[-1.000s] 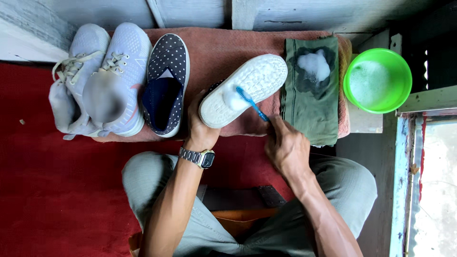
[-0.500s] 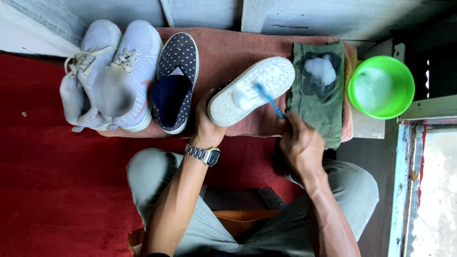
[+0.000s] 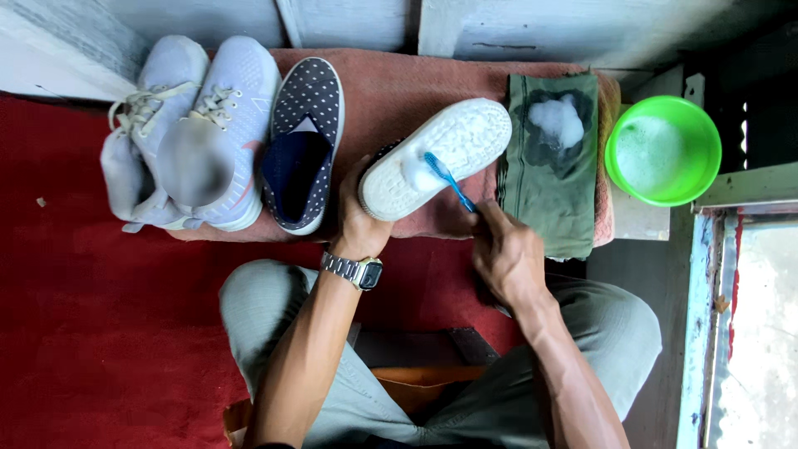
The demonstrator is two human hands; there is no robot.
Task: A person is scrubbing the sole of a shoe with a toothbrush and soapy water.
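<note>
Shoe (image 3: 436,158), light, soapy-slick, sole up: your left hand (image 3: 359,223) grips its heel; right hand (image 3: 507,254) fingers pinch blue toothbrush (image 3: 449,180).

Floor: red carpet (image 3: 108,333) covers the left and lower area, short pile, one small pale speck near the left edge. A faded pinkish-red mat (image 3: 416,83) lies across the top, against the wall. Wall: pale grey painted boards (image 3: 532,25), worn, with vertical seams and a slanted batten at left. Right side: a step of bare grey concrete (image 3: 640,274), then a light blue painted frame strip (image 3: 697,333) with chipped paint. Beyond the frame, bright washed-out ground (image 3: 765,333), daylight entering from there. Upper right corner dark, in shadow. Light overall soft, diffuse, no hard shadows on the carpet.
</note>
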